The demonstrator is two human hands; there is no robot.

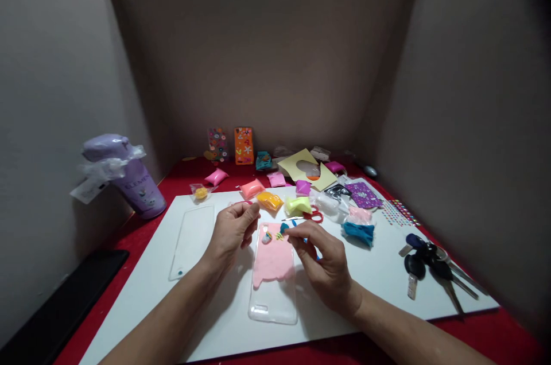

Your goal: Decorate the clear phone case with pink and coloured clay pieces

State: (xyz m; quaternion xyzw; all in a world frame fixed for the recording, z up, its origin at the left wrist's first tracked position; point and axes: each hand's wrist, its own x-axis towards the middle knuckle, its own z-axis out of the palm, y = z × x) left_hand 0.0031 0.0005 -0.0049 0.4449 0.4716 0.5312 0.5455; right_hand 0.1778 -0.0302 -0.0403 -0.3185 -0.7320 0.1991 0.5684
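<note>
A clear phone case [272, 310] lies on the white board, its upper part covered with a sheet of pink clay [274, 264]. Small yellow strips [279, 236] and a little grey-white figure [267, 237] sit near the top of the pink. My right hand [322, 256] is closed over the case's right side, with a small teal piece of clay [284, 228] at its pinched fingertips. Left of the case's top, my left hand [235, 227] is raised with thumb and forefinger pressed together; whatever is between them is hidden.
Packs of coloured clay, such as orange [270, 201] and blue [359, 233], and red-handled scissors [316, 214] lie behind. A second clear case [189, 241] is at left, keys [430, 261] at right. A purple tumbler [144, 193] and decorated orange case [244, 146] stand farther back.
</note>
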